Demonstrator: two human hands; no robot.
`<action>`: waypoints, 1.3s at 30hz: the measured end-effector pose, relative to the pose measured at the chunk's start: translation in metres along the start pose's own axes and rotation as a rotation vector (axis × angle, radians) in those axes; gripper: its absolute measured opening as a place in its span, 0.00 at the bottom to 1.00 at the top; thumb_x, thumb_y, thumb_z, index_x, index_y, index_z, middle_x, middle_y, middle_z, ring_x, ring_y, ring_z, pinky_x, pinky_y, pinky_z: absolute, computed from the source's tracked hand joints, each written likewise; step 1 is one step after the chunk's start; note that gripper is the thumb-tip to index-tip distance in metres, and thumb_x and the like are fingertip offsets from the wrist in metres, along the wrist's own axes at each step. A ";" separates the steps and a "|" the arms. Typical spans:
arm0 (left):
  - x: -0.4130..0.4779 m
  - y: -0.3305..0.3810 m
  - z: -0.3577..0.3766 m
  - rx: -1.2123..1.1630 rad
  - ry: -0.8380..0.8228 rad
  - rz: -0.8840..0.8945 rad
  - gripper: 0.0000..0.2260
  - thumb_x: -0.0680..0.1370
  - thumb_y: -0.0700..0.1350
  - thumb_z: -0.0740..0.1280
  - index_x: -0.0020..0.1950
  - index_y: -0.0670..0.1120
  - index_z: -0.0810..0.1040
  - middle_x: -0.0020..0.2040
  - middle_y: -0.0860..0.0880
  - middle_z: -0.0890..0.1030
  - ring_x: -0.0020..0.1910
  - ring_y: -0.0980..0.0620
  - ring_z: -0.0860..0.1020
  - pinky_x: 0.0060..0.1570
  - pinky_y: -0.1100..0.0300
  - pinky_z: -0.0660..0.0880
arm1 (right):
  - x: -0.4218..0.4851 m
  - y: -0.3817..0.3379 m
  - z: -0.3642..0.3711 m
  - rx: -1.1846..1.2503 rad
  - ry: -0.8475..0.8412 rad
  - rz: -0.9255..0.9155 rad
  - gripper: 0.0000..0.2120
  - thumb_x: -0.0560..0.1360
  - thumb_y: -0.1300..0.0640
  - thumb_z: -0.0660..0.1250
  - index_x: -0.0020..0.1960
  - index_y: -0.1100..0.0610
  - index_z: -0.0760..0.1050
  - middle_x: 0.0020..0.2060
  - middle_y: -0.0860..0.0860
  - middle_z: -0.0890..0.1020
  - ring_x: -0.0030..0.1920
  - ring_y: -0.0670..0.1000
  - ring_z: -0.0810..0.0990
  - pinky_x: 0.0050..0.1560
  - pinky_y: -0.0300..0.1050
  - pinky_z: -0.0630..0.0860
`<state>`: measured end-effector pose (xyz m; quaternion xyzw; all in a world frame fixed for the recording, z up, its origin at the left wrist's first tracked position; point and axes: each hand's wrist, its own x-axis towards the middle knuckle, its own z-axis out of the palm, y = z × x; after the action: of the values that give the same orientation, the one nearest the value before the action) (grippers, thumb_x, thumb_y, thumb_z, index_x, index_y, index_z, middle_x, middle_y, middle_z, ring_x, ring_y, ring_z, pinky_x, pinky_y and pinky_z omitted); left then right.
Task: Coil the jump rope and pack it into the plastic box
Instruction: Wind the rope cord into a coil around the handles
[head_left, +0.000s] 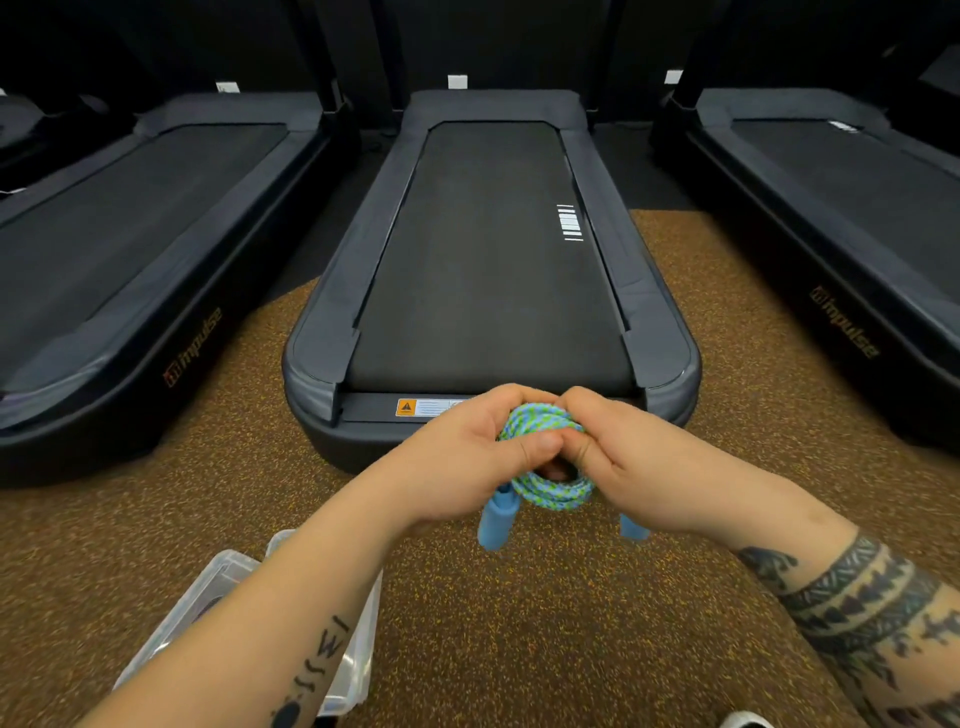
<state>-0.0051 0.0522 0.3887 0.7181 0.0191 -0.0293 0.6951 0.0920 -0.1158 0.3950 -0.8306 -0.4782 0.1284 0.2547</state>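
Pinching the blue-and-green jump rope (545, 457) into a tight coil, the left hand (467, 452) and right hand (628, 467) meet in mid-air over the speckled floor (571, 623), closed around the bundle from either side, probably so the loops cannot spring apart, while the two blue handles (496, 522) dangle below. The clear plastic box (228, 587) waits on the floor under the left forearm (which hides much of it), so I cannot tell whether it is open, and the hands cover the rope's tucked end.
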 end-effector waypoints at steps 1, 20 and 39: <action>0.001 0.000 0.003 -0.017 0.042 0.019 0.14 0.78 0.45 0.66 0.63 0.44 0.76 0.47 0.41 0.82 0.46 0.48 0.80 0.54 0.51 0.78 | 0.000 0.000 0.001 0.080 0.020 0.001 0.16 0.76 0.36 0.51 0.46 0.48 0.66 0.39 0.45 0.76 0.40 0.49 0.76 0.45 0.56 0.75; 0.012 -0.002 0.022 -0.296 0.426 0.093 0.09 0.85 0.42 0.58 0.58 0.43 0.76 0.44 0.45 0.83 0.43 0.52 0.80 0.46 0.57 0.78 | 0.010 -0.012 0.015 1.016 0.110 0.405 0.13 0.81 0.49 0.61 0.58 0.54 0.78 0.52 0.53 0.81 0.39 0.48 0.74 0.28 0.40 0.66; 0.010 -0.002 0.022 -0.244 0.350 -0.006 0.14 0.82 0.52 0.63 0.61 0.44 0.75 0.59 0.40 0.83 0.52 0.40 0.83 0.61 0.37 0.76 | 0.018 -0.016 0.022 1.138 0.297 0.321 0.20 0.76 0.45 0.62 0.60 0.58 0.76 0.49 0.58 0.81 0.43 0.59 0.71 0.30 0.45 0.67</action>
<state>0.0048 0.0303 0.3857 0.6227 0.1451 0.0961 0.7628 0.0794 -0.0872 0.3853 -0.6351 -0.1626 0.2835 0.6999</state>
